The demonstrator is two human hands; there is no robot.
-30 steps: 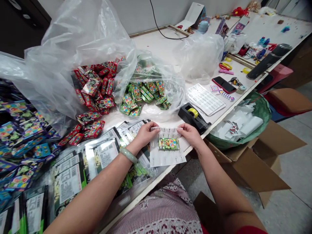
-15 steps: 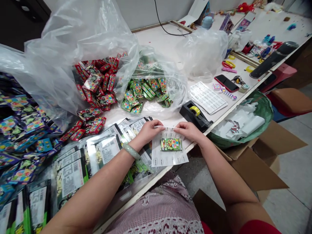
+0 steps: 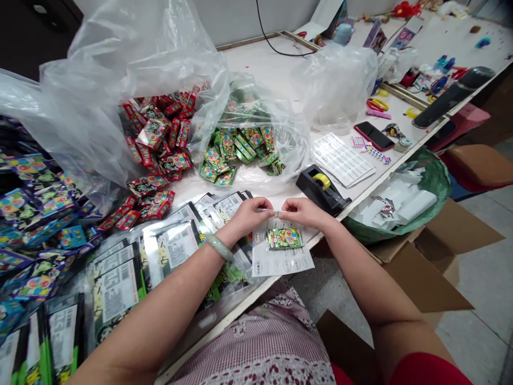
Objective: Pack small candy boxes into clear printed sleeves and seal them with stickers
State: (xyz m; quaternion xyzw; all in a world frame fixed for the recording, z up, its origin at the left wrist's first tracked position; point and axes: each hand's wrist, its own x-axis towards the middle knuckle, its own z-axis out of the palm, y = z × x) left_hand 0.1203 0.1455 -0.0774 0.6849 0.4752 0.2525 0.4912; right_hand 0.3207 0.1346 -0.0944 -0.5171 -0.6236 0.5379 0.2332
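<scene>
Your left hand [image 3: 249, 216] and right hand [image 3: 305, 210] are both narrowly pinched, fingertips meeting on what looks like a thin clear strip [image 3: 276, 213] along the top of a clear sheet [image 3: 282, 263]. A green packet [image 3: 284, 238] lies on that sheet, just below your fingers and in front of the tape dispenser [image 3: 323, 190]. A slipping pinch could tear the strip or lay it crooked, and a tug could slide the packet toward the table edge [image 3: 385, 174]. Compared with the earlier frame, your hands sit closer together, fingers curled in tighter.
</scene>
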